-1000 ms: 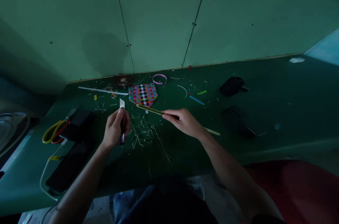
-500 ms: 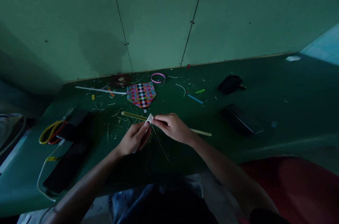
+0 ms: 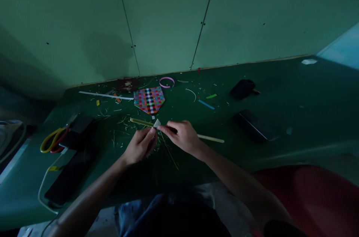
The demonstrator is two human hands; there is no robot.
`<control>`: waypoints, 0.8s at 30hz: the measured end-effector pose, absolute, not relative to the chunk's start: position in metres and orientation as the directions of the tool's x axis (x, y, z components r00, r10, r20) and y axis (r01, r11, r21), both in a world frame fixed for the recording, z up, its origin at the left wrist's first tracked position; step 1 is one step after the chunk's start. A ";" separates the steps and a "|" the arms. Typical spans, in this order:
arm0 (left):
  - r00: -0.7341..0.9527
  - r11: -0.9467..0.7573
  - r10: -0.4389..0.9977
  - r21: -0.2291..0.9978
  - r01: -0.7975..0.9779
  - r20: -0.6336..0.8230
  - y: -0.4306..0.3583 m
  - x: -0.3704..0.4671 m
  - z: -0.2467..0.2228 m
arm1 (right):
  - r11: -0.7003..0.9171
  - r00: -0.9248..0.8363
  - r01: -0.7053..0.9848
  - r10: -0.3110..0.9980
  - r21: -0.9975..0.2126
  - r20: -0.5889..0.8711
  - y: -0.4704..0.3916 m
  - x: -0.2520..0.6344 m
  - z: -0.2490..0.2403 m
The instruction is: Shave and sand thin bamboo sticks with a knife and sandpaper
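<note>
Between my hands is a small white folded strip (image 3: pixel 157 122) with a pointed top. My left hand (image 3: pixel 139 145) is closed, its thumb and fingers pinching the strip from below. My right hand (image 3: pixel 183 136) is closed too, with thumb and index fingertips at the strip's right side. Behind and under the hands a thin pale stick (image 3: pixel 211 138) lies on the green table. Just beyond them is a flat woven multicoloured piece (image 3: pixel 149 99) with a pointed lower edge and a white tab.
Scissors with yellow and red handles (image 3: pixel 53 140) lie at the left beside dark objects and a cable (image 3: pixel 42 186). A pink strip loop (image 3: pixel 166 82), a blue strip (image 3: pixel 206 104) and many thin scraps are scattered about. On the right are a black pouch-like thing (image 3: pixel 243 89) and a dark slab (image 3: pixel 251 126).
The white strip and my left fingertips have shifted slightly left. My right hand has opened a little distance from the left, its index finger now straighter along the strip.
</note>
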State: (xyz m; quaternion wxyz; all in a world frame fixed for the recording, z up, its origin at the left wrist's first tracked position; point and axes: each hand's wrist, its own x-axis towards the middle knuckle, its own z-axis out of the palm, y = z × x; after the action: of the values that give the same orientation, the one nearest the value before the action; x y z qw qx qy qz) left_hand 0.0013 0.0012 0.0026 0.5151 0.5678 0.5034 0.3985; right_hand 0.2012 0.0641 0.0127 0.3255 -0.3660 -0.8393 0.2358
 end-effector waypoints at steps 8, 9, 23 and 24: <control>0.093 0.011 0.996 0.997 0.074 -0.018 0.005 -0.017 0.011 | 0.604 -0.472 0.514 0.792 -0.609 0.387 0.070 0.210 0.010; 0.030 0.002 1.000 0.999 0.037 -0.003 0.008 -0.024 0.012 | 0.593 -0.459 0.510 0.800 -0.624 0.386 0.072 0.213 0.011; 0.194 0.032 0.980 0.994 0.104 -0.052 -0.001 0.001 0.006 | 0.600 -0.618 0.356 0.726 -0.716 0.302 0.076 0.216 0.020; 0.205 0.036 0.977 0.993 0.117 -0.059 -0.001 0.005 0.004 | 0.604 -0.646 0.328 0.705 -0.726 0.294 0.074 0.215 0.021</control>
State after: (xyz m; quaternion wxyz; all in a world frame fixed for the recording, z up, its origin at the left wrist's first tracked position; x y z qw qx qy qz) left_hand 0.0052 -0.0011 0.0041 0.5323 0.5647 0.4843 0.4040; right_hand 0.2147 0.0741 0.0213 0.2902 -0.3047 -0.8472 0.3242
